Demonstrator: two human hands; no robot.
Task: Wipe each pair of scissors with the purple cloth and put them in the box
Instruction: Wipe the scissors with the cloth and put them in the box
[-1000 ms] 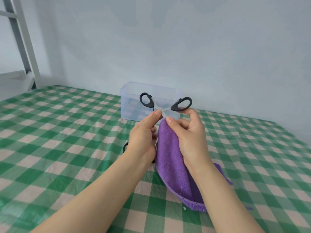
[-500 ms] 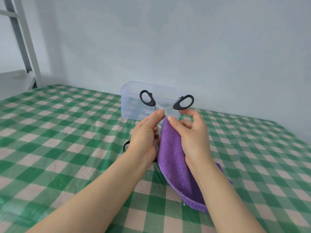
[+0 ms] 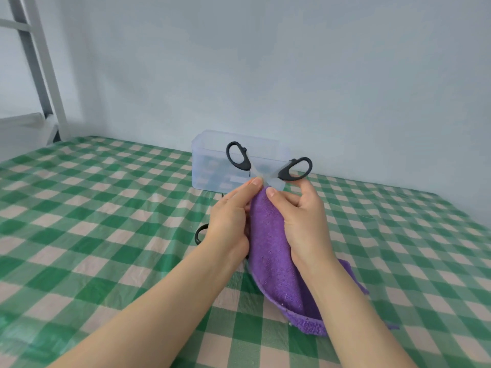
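Since a moment ago my hands have drifted slightly right, and the near handle loop now stands more upright. My left hand (image 3: 228, 221) pinches the scissors (image 3: 243, 165) by the pivot, their black loops splayed wide above my fingertips, in front of the clear box (image 3: 210, 166) by the wall. My right hand (image 3: 303, 219) grips the purple cloth (image 3: 273, 258) folded round the hidden blades; its tail trails onto the green checked tablecloth (image 3: 106, 208). A second pair (image 3: 196, 236) shows one black loop behind my left hand.
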